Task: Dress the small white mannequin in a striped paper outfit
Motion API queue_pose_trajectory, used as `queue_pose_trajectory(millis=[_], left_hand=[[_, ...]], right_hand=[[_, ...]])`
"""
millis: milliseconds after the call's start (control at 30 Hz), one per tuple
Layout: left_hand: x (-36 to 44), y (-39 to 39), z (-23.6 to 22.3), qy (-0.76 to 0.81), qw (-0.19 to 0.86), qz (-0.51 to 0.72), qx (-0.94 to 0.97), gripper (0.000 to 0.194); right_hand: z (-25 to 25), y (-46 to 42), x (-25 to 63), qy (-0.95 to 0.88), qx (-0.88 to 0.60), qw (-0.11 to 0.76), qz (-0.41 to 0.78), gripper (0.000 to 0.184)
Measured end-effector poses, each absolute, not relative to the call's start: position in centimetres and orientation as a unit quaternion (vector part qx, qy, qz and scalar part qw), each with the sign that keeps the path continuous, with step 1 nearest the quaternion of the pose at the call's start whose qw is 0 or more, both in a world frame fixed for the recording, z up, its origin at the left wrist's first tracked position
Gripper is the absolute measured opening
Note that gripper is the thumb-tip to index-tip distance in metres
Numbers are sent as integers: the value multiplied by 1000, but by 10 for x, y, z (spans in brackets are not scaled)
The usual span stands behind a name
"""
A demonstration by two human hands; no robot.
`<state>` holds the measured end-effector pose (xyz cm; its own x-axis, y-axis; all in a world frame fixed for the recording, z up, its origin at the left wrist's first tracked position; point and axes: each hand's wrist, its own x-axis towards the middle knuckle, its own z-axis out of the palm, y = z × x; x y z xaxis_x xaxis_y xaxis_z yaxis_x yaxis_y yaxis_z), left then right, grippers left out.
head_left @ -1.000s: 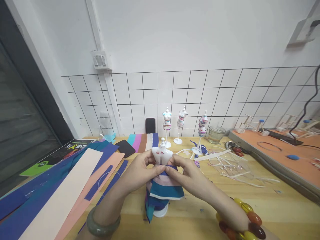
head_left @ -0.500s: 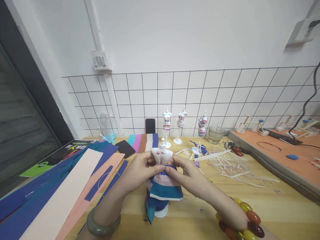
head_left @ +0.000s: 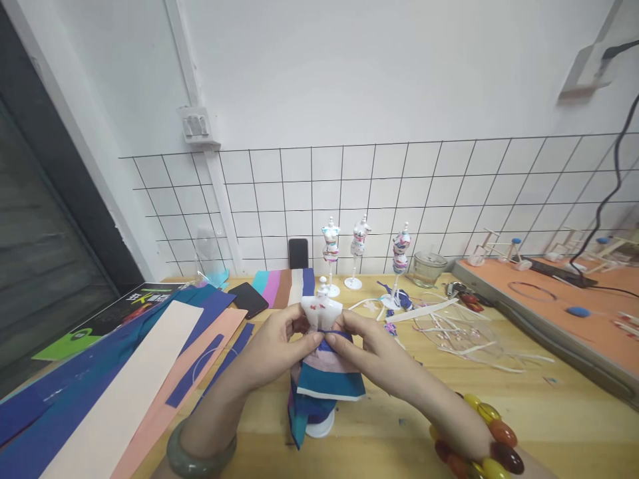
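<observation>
A small white mannequin (head_left: 322, 311) with red marks on its chest stands upright on a round white base (head_left: 320, 426). Around its waist hangs a striped fabric skirt (head_left: 330, 380) in blue, pale pink and teal with a white lower edge. My left hand (head_left: 285, 340) pinches the skirt's top edge at the mannequin's left side in view, thumb at the front. From the other side, my right hand (head_left: 360, 338) pinches the same waist edge, its thumb close to the left thumb. Fingers of both hands pass behind the torso and are partly hidden.
Coloured fabric strips (head_left: 124, 379) cover the left side, near a dark phone (head_left: 248, 299). Behind stand three small mannequins, one a patterned mannequin (head_left: 401, 251), and a glass jar (head_left: 428, 268). Ribbon scraps (head_left: 456, 332) and an orange board (head_left: 544, 293) lie to the right.
My left thumb has drawn back slightly from the middle of the waist, leaving a small gap between the thumbs. The view has shifted slightly; the mannequin remains between my hands.
</observation>
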<state>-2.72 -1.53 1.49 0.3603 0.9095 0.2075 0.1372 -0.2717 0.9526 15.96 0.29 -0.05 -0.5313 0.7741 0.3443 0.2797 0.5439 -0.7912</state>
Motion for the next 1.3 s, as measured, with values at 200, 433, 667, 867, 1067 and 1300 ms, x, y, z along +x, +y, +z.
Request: queue_pose_trajectory(millis=[200, 433, 667, 867, 1067, 1300], left_hand=[[-27, -14, 16, 371, 491, 423, 666, 26], [-26, -17, 20, 370, 481, 416, 678, 24], [-28, -17, 18, 374, 462, 413, 690, 28], [-26, -15, 17, 380, 459, 419, 685, 27], [-27, -15, 16, 390, 431, 418, 698, 28], [-26, -15, 15, 392, 435, 421, 693, 28]], right_hand=[[5, 0, 161, -812, -332, 339, 339, 16], [8, 0, 166, -816, -332, 327, 341, 17], [6, 0, 165, -820, -334, 330, 327, 17], [12, -1, 166, -824, -333, 348, 298, 17], [16, -3, 169, -814, -307, 350, 346, 15], [10, 2, 167, -793, -324, 373, 358, 10]])
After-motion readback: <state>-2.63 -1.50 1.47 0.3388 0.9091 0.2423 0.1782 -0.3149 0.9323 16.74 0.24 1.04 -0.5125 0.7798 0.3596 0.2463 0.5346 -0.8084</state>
